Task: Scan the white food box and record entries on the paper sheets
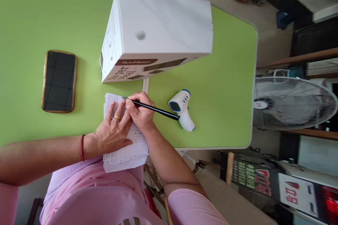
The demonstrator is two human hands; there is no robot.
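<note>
Right hand (141, 110): fingers pinch a black pen (155, 109) near its tip; tip at the far end of the paper (138, 144), back end slanting off to the right. Left hand (112, 132): laid flat on the paper, fingers slightly spread, thumb apart; gold ring (116, 117) on one finger, red bracelet (82, 147) at the wrist. Paper: several sheets, dense handwriting, lying under both hands on the green counter (227, 77); lower end runs past the near edge. Thermometer (182, 107), white and blue, lies just right of the right hand; pen's back end overlaps its handle in view, contact cannot be told. White box (166, 24), marked "NutriMotion" and "Super Meal", stands beyond the paper. Phone (59, 81), dark screen, lies to the left, apart from the left hand. Fan (293, 102) past the counter's right end.
</note>
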